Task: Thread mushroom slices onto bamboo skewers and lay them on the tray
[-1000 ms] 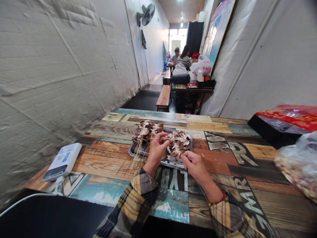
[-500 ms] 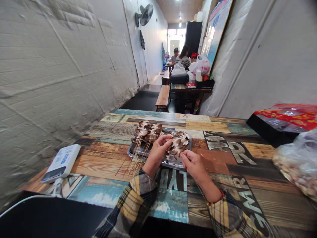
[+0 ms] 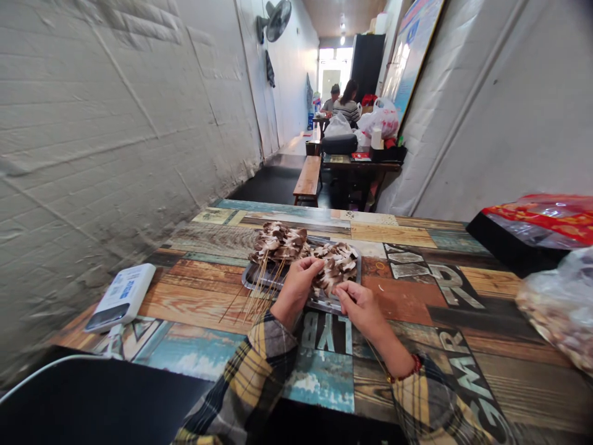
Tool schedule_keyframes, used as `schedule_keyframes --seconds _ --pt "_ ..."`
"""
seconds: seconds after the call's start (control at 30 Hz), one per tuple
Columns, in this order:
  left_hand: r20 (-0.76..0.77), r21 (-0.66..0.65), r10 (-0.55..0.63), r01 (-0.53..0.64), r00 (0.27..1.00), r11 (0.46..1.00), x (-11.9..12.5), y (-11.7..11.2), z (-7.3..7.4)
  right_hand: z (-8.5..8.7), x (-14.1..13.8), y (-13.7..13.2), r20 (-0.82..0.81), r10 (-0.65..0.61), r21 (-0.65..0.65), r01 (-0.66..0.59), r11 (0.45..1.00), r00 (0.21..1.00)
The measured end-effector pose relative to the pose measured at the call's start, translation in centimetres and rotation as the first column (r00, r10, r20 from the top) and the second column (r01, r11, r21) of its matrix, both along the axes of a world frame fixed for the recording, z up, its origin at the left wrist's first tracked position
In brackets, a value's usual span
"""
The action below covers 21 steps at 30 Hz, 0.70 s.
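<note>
A metal tray [image 3: 254,278] sits on the painted-plank table [image 3: 417,290]. At its left end lie several finished mushroom skewers [image 3: 277,242], their bamboo sticks [image 3: 252,295] pointing toward me. Loose mushroom slices [image 3: 340,262] fill the right half. My left hand [image 3: 296,285] is over the tray's middle, fingers pinched on a mushroom piece [image 3: 324,277]. My right hand [image 3: 359,306] is just right of it at the tray's near edge, fingers closed on a thin skewer that runs back toward my wrist. Both sleeves are plaid.
A white power bank [image 3: 121,296] with a cable lies at the table's left edge by the brick wall. A black tray under a red bag [image 3: 532,230] and a clear plastic bag [image 3: 560,306] stand at the right. Two people sit at a far table [image 3: 343,106] beyond a bench [image 3: 309,176].
Both hands have drawn slightly closer together over the tray, the left hand's fingers working the mushroom piece. The camera has shifted a little; nothing else on the table moved.
</note>
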<state>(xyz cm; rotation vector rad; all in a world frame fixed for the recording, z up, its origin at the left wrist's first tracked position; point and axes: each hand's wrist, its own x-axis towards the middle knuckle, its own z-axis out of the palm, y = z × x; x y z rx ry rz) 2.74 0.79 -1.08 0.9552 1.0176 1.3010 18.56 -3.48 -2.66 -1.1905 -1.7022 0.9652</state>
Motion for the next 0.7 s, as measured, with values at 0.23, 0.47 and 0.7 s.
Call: schedule_keyframes --seconds 0.23,0.47,0.7 --pt "0.060 -0.030 -0.017 0.019 0.998 0.999 0.4 -0.2 0.1 0.0 -0.1 -0.1 0.039 -0.049 0.071 0.046 0.996 0.998" --pt "0.090 -0.075 -0.008 0.015 0.996 0.997 0.6 -0.5 0.4 -0.3 -0.2 -0.2 0.060 -0.093 0.120 0.085 0.989 0.994" --pt "0.107 -0.058 -0.066 0.072 0.992 0.996 1.1 -0.7 0.4 -0.3 -0.2 -0.3 0.076 -0.127 0.185 0.111 0.976 0.989"
